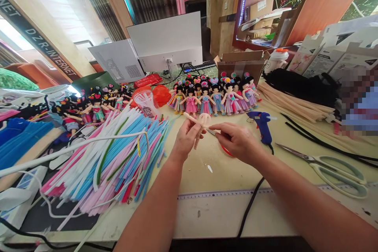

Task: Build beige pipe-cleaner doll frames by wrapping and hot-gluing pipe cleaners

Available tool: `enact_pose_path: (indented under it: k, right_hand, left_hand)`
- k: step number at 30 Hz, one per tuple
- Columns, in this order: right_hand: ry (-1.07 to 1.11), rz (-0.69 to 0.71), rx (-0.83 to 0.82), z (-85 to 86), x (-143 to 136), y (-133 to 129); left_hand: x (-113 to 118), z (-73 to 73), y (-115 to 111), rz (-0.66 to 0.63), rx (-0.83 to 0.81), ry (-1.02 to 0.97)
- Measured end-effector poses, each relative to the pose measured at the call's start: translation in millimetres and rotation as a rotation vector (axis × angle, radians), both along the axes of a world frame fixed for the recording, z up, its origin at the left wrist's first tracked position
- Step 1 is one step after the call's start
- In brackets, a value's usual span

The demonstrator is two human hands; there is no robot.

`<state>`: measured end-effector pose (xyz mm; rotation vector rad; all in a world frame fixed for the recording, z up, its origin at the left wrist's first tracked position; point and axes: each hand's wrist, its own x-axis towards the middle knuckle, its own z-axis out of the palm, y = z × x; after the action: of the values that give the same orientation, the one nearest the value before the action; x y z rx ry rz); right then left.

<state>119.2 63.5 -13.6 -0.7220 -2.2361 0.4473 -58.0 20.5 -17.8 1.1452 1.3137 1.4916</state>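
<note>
In my left hand [188,136], closed, is a cream pipe-cleaner doll figure [204,119] with a rounded head and thin limbs sticking out. My right hand [236,139] is closed around a small red-handled metal tool [212,131]. Its tip touches or nearly touches the figure just below the head. Most of the tool is hidden by my fingers, so I cannot tell whether it is pliers or small scissors. To the right of this hand, a blue glue gun [262,125] rests on the table.
Finished dolls [215,98] stand in rows behind my hands. Colourful pipe cleaners [118,153] pile up on the left, beside a plastic cup [145,101]. Large scissors [330,169] and cream pipe cleaners [298,102] lie at right. A ruler strip [224,193] and black cord [251,204] run in front.
</note>
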Motion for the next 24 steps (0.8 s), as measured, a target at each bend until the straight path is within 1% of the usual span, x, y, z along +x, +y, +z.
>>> enact_pose_path:
  k: [12,24]
  right_hand:
    - [-0.003,0.016,-0.015,0.3,1.4,0.0]
    - [-0.019,0.000,-0.032,2.4,4.5,2.6]
  left_hand:
    - [3.0,-0.8,1.1,0.059,-0.029,-0.095]
    - [4.1,0.1,2.6,0.095,-0.043,-0.138]
